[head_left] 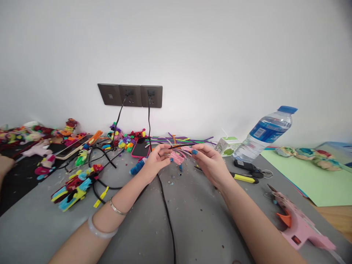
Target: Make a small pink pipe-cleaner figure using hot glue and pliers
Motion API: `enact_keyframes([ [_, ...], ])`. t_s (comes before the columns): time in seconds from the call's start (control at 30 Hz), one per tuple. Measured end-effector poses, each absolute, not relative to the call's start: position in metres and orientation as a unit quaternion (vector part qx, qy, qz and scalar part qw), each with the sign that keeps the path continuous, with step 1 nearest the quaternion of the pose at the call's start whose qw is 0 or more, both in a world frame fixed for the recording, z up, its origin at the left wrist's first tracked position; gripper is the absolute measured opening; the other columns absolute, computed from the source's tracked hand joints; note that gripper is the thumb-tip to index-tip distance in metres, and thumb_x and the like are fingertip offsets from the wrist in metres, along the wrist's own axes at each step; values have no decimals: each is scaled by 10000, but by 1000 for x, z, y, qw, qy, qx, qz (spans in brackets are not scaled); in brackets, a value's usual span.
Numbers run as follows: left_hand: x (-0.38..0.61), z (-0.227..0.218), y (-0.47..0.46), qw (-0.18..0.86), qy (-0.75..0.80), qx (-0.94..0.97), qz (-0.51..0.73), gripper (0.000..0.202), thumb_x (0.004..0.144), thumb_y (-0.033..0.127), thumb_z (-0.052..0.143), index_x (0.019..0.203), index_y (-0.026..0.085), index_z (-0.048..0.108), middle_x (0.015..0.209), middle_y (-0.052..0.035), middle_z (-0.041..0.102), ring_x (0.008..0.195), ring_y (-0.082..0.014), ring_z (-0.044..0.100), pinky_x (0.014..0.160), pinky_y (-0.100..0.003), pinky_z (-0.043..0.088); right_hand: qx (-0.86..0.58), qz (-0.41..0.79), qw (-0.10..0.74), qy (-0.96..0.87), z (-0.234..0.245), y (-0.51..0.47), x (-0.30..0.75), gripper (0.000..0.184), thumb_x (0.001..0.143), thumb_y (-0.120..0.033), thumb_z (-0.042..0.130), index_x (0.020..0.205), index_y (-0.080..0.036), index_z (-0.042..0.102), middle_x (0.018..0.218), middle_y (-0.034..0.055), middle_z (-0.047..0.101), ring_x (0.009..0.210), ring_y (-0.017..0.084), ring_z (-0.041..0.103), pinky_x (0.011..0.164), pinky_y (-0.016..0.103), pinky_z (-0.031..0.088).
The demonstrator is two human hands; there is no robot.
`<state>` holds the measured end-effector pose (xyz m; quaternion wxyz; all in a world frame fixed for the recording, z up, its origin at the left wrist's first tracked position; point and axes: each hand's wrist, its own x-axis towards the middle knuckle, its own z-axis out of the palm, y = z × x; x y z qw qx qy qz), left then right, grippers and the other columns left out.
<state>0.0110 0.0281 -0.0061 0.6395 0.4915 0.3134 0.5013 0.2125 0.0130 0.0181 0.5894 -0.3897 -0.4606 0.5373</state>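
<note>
A small pink pipe-cleaner piece [177, 157] is held up over the middle of the grey table [189, 227]. My left hand [157, 162] pinches it from the left between thumb and fingers. On the other side, my right hand [209, 162] has thumb and fingertips closed at the end of a thin pink strand running from the piece. Behind the hands lie long pipe cleaners [165, 140] in purple, green and other colours. A blue pipe-cleaner coil [137, 167] rests just left of my left hand. The fingertips partly hide the join.
Colourful pipe-cleaner figures [78, 187], black cables [167, 209] and phones [140, 148] lie to the left. Rightward are a tilted water bottle [265, 132], a drink carton [227, 146], a yellow utility knife [244, 178] and a pink glue gun [298, 223]. Another person's hand [5, 165] shows far left.
</note>
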Motion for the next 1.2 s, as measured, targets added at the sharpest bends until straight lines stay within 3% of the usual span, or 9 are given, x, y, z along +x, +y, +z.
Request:
enact_keyframes([
  [0.23,11,-7,28,649,286,500,497,499,713,220,799,1152,184,564,1065,-94,705,1011,-215,653,894,-338,468,-387,548,579,-463,16,13,214,272,656,-441,845,817,-244,750,835,20,730,753,157,622,779,311,495],
  [0.53,14,-4,26,671,290,471,493,629,719,209,805,1276,196,513,1092,-109,697,1006,-211,662,817,-305,521,-377,539,555,-509,17,13,213,292,699,-413,814,914,-243,713,865,26,717,860,179,654,835,332,521],
  [0.83,13,2,23,698,306,429,485,579,666,233,840,1158,215,536,1113,-81,647,970,-217,657,771,-359,565,-395,495,460,-622,25,9,221,248,748,-421,765,852,-201,715,887,46,714,839,187,651,803,329,520],
  [1.2,13,3,20,712,316,434,453,570,663,233,847,1147,221,547,1120,-82,631,862,-193,659,722,-389,583,-371,486,448,-652,18,10,212,204,764,-396,746,827,-203,724,838,43,718,789,188,668,775,350,534],
])
